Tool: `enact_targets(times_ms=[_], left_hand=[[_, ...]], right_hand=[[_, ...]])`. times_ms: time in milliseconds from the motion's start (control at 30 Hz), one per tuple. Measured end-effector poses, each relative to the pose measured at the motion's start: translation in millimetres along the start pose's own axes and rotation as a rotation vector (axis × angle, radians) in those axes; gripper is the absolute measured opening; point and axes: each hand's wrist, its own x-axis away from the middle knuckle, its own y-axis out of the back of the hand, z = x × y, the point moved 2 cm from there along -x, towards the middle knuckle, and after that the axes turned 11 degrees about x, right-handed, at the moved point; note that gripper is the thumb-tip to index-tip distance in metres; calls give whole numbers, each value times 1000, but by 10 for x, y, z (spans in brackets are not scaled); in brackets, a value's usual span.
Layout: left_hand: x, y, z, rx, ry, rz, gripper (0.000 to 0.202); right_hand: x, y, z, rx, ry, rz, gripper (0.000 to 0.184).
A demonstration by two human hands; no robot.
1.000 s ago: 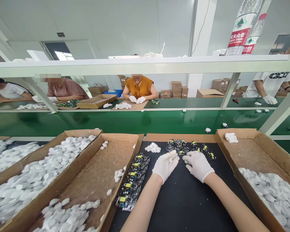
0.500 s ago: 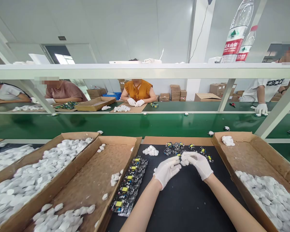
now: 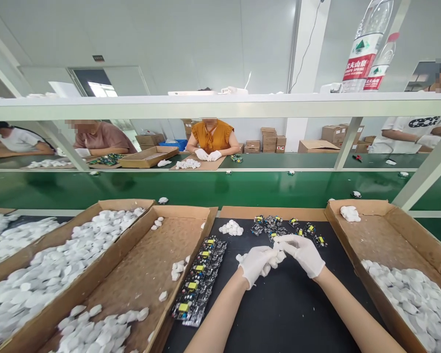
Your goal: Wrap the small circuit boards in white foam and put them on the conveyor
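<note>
Left hand (image 3: 256, 264) clutching white lumps (image 3: 274, 263) right of board strip (image 3: 199, 280); right hand (image 3: 306, 253) holding bent fingertips against them, cannot tell if pinching one. Overfull left grip could start shedding lumps onto worktop (image 3: 279, 314) beside board strip, pieces bulging past fingers.

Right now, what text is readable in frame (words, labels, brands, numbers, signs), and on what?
"农夫山泉", with "SPRING" in smaller type below (word before it unclear): large bottle label.
"夫山泉" (first character unclear): small bottle label.
Too small or blurred: wall sign, markings on cartons, white print on circuit boards.
White shirt: dark print, can't tell if lettering.
No readable numbers.
</note>
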Motion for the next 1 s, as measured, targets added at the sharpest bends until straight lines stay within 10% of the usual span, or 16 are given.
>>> enact_targets(times_ms=[167, 733, 1000], left_hand=[[55, -92, -3, -102, 16, 29, 27], [142, -104, -169, -62, -110, -16, 29], [116, -140, -108, 87, 63, 176, 13]], right_hand=[[-19, 196, -2, -72, -3, -139, 30], [71, -27, 68, 41, 58, 176, 33], [119, 31, 125, -76, -42, 299, 27]])
